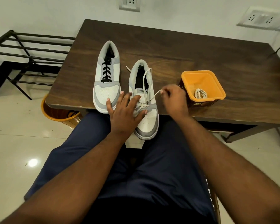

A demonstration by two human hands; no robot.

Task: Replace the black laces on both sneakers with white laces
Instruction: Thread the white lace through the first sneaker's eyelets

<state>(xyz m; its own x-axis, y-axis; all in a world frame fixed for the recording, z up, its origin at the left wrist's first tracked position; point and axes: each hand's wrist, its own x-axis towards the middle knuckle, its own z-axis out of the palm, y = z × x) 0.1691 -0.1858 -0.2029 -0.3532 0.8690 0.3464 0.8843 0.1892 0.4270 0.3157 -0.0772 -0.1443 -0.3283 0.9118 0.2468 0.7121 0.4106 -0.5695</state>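
**One sneaker half relaced, the other untouched**

Dark blue trousers [152, 167] and two forearms fill the near view, reaching to the desk [200, 62] edge. By my reading the task is under halfway. The right sneaker [145, 120], its toe overhanging the desk edge, has lost its black lace, and a white lace [143, 105] crosses only its lowest eyelets; the upper eyelets remain to be threaded. The left sneaker [106, 88] carries its black lace [106, 72] in full, so that shoe is all to do. A second white lace [200, 94] lies coiled in the orange tub [217, 84] just right of the right hand.

The left hand [124, 110] lies flat, fingers spread and straight, pressing the right sneaker's forefoot and touching the left sneaker's toe. The right hand [173, 97] pinches one end of the white lace, drawn taut up and to the right of the eyelets. The lace's other end trails loose over the collar onto the desk.
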